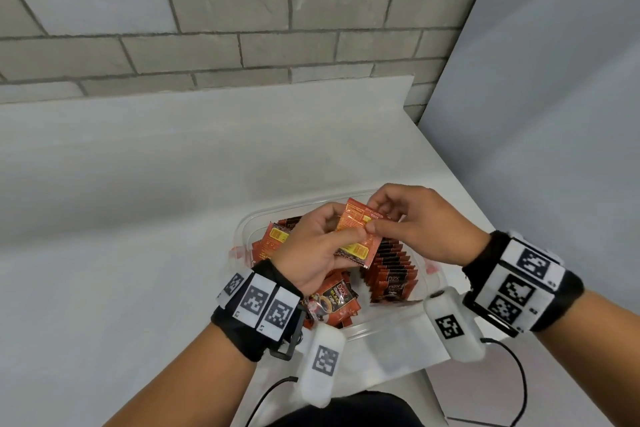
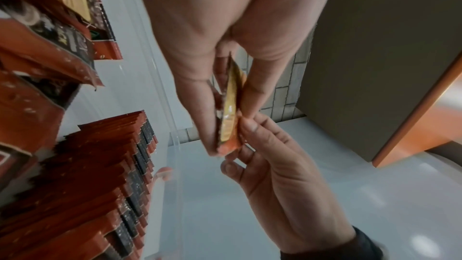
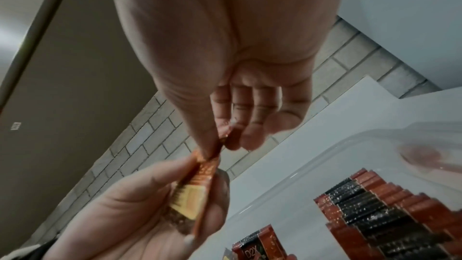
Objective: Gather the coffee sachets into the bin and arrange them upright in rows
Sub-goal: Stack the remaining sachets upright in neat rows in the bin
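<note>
A clear plastic bin [image 1: 249, 218] sits on the white table. At its right side a row of red-and-black coffee sachets [image 1: 391, 274] stands upright, also visible as the row [image 2: 100, 185] and the row [image 3: 387, 215]. Loose sachets [image 1: 332, 302] lie in a heap at its left and front. Above the bin, my left hand [image 1: 346, 227] grips an orange-red sachet with yellow panels [image 1: 356, 246] by its lower half. My right hand [image 1: 375, 218] pinches its top edge between thumb and forefinger. A second sachet may lie behind it; I cannot tell.
The white table [image 1: 173, 184] ends at a grey brick wall [image 1: 207, 28] behind and at a grey panel [image 1: 554, 114] on the right. Black cables [image 1: 519, 374] hang from my wrist devices near the table's front edge.
</note>
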{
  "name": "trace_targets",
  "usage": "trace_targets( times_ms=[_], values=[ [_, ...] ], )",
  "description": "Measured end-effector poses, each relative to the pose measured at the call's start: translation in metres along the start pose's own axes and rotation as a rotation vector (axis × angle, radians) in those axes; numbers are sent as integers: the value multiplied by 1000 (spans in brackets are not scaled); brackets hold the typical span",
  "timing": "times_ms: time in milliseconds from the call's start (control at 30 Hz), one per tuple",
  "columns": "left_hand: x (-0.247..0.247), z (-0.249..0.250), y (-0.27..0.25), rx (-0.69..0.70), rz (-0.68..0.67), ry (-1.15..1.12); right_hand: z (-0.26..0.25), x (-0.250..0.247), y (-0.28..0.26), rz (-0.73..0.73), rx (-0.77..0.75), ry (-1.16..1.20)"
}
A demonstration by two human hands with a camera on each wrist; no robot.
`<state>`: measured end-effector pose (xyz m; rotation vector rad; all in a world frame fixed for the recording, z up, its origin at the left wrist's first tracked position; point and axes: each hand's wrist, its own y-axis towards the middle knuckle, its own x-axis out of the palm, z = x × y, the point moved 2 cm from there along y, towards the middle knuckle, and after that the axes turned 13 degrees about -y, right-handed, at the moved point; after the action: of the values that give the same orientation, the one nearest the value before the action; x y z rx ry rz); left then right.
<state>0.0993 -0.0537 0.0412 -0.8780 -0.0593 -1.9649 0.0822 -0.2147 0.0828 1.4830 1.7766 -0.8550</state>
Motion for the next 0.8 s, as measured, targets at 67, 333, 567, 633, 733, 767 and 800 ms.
trace_targets(
  times_ms=[67, 333, 567, 633, 733, 767, 800],
  values=[
    [-2, 1, 1, -7, 55, -61, 1, -2, -1, 138, -43, -6],
    [-7, 7, 5, 9, 91, -199, 7, 14, -15, 163, -289, -240],
    [-2, 5, 8, 48, 66, -193, 15, 7, -17, 252, 41, 16],
    [2, 4, 10, 44, 70, -217, 17, 12, -17, 163, 129, 174],
    [9, 2, 14, -1, 53, -217, 16, 11, -16, 183, 148, 354],
    [10, 0, 15, -25, 48, -168, 17, 8, -16, 241, 132, 345],
    [10, -1, 16, -48, 56, -105, 17, 4, -16, 293, 113, 314]
  ],
)
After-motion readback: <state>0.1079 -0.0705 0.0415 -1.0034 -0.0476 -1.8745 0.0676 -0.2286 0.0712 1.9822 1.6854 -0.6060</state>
